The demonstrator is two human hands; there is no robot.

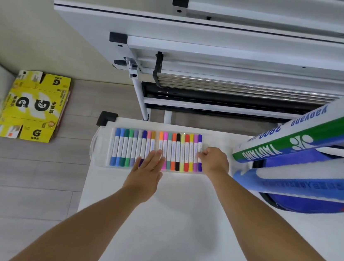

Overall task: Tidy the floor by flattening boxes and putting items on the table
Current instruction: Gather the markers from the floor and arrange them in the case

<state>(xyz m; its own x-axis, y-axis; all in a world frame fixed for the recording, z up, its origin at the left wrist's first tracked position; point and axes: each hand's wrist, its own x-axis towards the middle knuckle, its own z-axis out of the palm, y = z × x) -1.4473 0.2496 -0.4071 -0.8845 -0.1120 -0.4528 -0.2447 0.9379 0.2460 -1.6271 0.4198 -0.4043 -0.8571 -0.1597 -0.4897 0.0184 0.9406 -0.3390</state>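
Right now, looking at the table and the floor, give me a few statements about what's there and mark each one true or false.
1. The marker set lies on the white table. True.
2. The left hand rests flat on the markers. True.
3. The yellow box stands upright on the table. False: it lies flattened on the floor.
4. The right hand is at the left end of the marker set. False: it touches the right end.
5. Printed tubes lie to the right of the markers. True.
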